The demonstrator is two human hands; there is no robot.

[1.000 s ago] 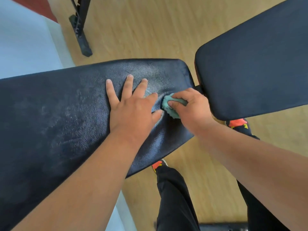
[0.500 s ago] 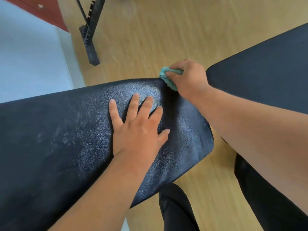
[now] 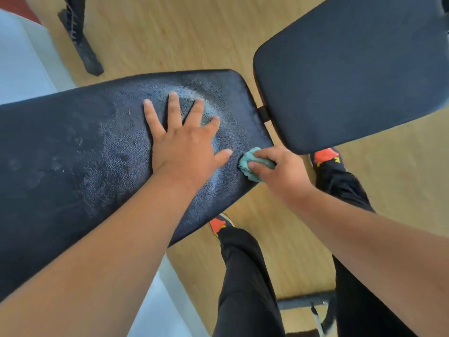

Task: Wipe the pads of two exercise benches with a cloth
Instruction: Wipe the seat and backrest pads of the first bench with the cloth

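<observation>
- Teal cloth (image 3: 252,166), bunched into a wad, sits on the near right corner of the long pad (image 3: 73,152), pinched between the thumb and curled fingers of the right hand (image 3: 279,171).
- Left hand (image 3: 184,142) lies flat on that pad, fingers straight and spread apart, bracing it.
- Risk: a wad this small touches little surface, so strokes may skip the dull, smeared patches to the left; so close to the edge, it could also slide off the corner.
- Long pad runs left to right, its rounded end pointing at the second pad (image 3: 352,76), just beside it across a narrow gap.
</observation>
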